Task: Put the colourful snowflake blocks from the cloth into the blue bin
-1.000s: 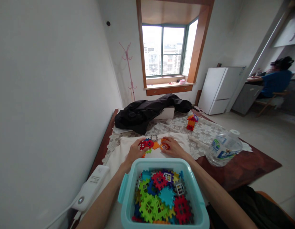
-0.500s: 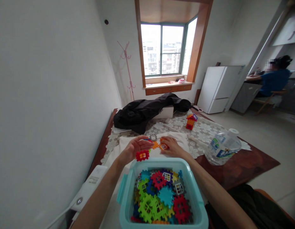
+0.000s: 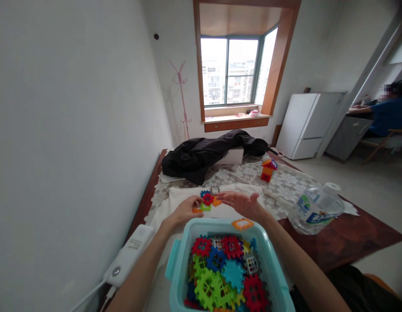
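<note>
A teal plastic box (image 3: 176, 260) stands in front of me, full of colourful interlocking toy pieces (image 3: 223, 273). Beyond it, a small cluster of red, blue, green and orange pieces (image 3: 207, 199) lies on a white cloth (image 3: 178, 197). My left hand (image 3: 183, 211) reaches to that cluster, fingers curled on an orange piece at its near edge. My right hand (image 3: 244, 203) hovers palm-open with fingers spread just past the box's far rim. An orange piece with a white middle (image 3: 242, 223) sits right under it, at the rim of the box.
A clear water bottle (image 3: 318, 208) lies on the brown table (image 3: 357, 234) at right. A small block house (image 3: 268, 169) and a black jacket (image 3: 204, 154) are farther back. A white power strip (image 3: 129, 255) lies at left by the wall. Another person (image 3: 389, 115) sits far right.
My left hand let a red piece go into the box and went back to the cluster. My right hand lifted off the cloth and opened, and an orange piece now lies at the box rim.
</note>
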`<state>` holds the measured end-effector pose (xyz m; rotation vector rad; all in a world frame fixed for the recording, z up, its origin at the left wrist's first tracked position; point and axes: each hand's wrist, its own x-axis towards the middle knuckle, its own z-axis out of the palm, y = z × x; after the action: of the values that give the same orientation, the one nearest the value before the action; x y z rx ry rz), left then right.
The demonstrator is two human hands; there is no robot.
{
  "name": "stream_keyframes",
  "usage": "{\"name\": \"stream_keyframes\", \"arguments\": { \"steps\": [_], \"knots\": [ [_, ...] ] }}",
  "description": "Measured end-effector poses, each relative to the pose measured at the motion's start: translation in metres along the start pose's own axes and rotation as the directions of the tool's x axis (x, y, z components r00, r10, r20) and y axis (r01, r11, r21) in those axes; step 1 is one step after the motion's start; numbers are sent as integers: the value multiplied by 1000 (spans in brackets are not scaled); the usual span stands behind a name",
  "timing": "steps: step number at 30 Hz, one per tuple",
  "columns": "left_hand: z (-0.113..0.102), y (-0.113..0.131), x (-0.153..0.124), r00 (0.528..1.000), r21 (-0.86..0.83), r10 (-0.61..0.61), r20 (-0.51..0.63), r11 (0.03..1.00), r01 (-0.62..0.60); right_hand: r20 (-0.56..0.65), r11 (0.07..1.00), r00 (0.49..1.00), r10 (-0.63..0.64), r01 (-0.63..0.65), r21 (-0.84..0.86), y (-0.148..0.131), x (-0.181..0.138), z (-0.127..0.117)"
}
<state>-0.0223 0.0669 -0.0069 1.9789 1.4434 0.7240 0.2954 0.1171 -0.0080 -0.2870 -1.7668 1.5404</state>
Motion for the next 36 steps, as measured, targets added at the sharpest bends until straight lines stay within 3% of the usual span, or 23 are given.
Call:
{"name": "stream_keyframes", "arguments": {
  "steps": [2,4,7,10,12,20,24,26,32,36],
  "knots": [
    [-3,-1,-1,999,-55,-5,34,998,6,-130,980,991,4,-30,-196,11,3,5],
    [-5,-2,-2,999,-47,-22,35,999,23,-212,884,977,-36,-68,-462,26,7,9],
    [-7,-1,-2,998,88,-68,9,994,67,-74,678,997,-36,-30,-735,42,10,13],
    [-8,3,-2,995,177,-97,-2,980,95,13,528,997,80,-31,-849,44,12,17],
    [-8,4,-2,993,136,-114,-1,984,113,-10,481,994,113,-63,-874,40,12,19],
    [-19,8,-1,989,-346,-132,63,927,146,-87,435,996,21,-87,-896,42,12,23],
    [-13,23,5,960,-718,-261,-106,688,108,-176,335,984,15,-171,-927,47,14,28],
    [-5,33,9,934,-808,-313,-172,587,48,-213,295,977,18,-208,-933,47,15,30],
    [7,57,5,967,-827,-238,-93,559,58,-206,268,978,31,-206,-941,43,18,29],
    [10,51,5,1000,-659,-3,-9,752,-3,-229,321,972,42,-231,-919,40,19,30]
  ]
}}
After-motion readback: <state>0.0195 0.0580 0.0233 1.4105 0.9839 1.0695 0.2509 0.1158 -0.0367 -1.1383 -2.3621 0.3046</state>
